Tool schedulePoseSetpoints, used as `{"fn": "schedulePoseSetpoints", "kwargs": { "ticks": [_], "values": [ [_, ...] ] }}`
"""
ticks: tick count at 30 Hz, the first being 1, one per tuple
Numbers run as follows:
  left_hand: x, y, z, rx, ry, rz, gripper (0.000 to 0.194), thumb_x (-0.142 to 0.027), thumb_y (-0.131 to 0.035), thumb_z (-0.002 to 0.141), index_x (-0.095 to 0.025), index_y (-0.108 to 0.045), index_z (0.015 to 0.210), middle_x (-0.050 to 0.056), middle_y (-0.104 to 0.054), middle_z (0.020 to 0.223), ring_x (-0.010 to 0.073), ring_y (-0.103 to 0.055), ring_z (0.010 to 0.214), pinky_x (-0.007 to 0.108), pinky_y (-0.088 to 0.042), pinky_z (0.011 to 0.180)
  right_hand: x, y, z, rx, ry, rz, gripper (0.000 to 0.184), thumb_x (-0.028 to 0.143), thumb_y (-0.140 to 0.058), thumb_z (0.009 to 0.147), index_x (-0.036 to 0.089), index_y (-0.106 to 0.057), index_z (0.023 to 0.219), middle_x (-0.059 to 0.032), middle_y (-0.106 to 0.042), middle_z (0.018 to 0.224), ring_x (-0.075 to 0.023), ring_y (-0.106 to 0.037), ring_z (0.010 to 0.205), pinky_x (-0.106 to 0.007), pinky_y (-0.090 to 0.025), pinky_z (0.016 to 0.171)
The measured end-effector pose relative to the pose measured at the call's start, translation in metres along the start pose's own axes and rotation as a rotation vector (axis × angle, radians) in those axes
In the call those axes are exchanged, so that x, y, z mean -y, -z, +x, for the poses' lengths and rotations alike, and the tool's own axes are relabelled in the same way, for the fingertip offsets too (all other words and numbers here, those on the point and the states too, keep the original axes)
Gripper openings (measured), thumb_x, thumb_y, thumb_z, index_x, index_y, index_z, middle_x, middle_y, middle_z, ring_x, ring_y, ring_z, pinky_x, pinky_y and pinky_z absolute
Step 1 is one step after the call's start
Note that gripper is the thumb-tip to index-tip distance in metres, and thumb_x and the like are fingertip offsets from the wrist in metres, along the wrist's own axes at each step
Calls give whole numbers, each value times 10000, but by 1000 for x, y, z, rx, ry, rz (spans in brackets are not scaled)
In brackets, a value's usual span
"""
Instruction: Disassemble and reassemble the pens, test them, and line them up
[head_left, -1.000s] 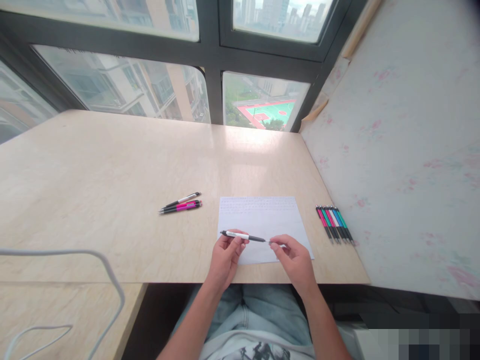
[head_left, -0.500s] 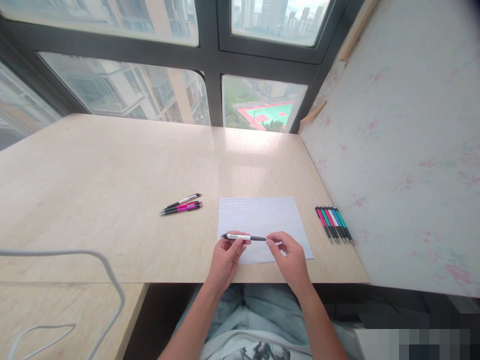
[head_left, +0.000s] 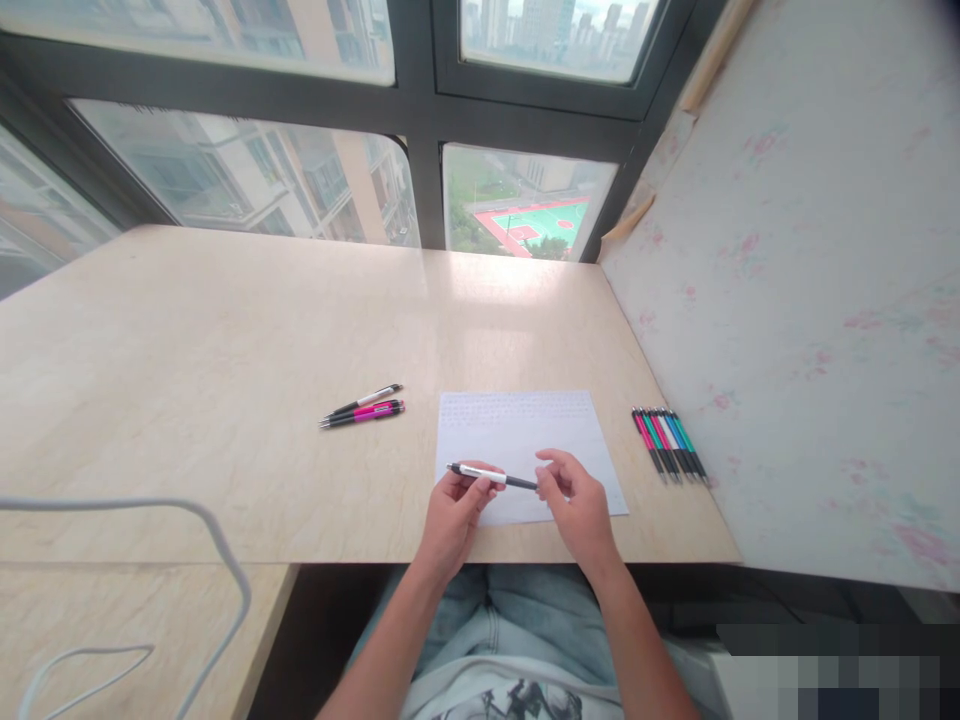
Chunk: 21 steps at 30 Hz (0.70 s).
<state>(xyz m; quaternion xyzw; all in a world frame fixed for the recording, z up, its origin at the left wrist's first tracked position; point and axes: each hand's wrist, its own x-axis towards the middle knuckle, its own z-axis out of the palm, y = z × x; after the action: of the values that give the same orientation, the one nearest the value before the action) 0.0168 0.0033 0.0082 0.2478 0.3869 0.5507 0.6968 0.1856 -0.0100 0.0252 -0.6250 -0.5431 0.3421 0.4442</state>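
Both of my hands hold a white-and-black pen (head_left: 489, 474) level above a white sheet of paper (head_left: 525, 436) with faint writing along its top. My left hand (head_left: 454, 517) pinches the white barrel near its middle. My right hand (head_left: 574, 505) is closed on the black tip end, thumb and forefinger together. The paper lies near the front edge of a pale marble-look table (head_left: 225, 340).
A white pen (head_left: 365, 399) and a pink pen (head_left: 364, 414) lie side by side left of the paper. Several coloured pens (head_left: 670, 444) lie in a row at the right, close to a pale wall panel (head_left: 810, 300). A white cable (head_left: 187, 560) loops at lower left. Windows run behind the table.
My right hand has slid left along the pen and now covers its tip. The left hand has kept its hold.
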Motion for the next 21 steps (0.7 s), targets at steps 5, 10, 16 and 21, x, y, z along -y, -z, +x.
{"fn": "schedulePoseSetpoints", "kwargs": {
  "ticks": [5, 10, 16, 21],
  "values": [
    [1, 1, 1, -35, 4, -31, 199, -247, -804, 724, -147, -725, 876, 55, -717, 878, 132, -638, 783, 227, -508, 724, -2, 0, -5, 49, 15, 117, 248, 401, -528, 934, 188, -632, 1007, -18, -661, 694, -163, -631, 624, -268, -519, 575],
    [2, 4, 3, -23, 16, -80, 189, -230, -789, 748, -157, -717, 907, 45, -715, 903, 111, -637, 790, 190, -500, 713, 1, 2, -7, 66, 113, 14, 171, 348, -583, 900, 194, -655, 920, -50, -687, 852, -187, -652, 791, -283, -531, 686],
    [3, 3, 2, -9, 12, -55, 165, -226, -784, 754, -153, -720, 887, 40, -716, 874, 110, -641, 786, 193, -501, 727, 4, 4, -6, 120, 115, -104, 396, 383, -446, 983, 192, -572, 660, 15, -564, 568, -127, -530, 543, -247, -407, 563],
    [3, 3, 1, -2, 2, -38, 168, -241, -788, 751, -153, -721, 878, 37, -714, 865, 109, -635, 779, 200, -502, 732, 5, 4, -7, 135, 85, -100, 446, 398, -415, 995, 190, -553, 625, 22, -536, 530, -124, -519, 513, -236, -377, 530]
  ]
}}
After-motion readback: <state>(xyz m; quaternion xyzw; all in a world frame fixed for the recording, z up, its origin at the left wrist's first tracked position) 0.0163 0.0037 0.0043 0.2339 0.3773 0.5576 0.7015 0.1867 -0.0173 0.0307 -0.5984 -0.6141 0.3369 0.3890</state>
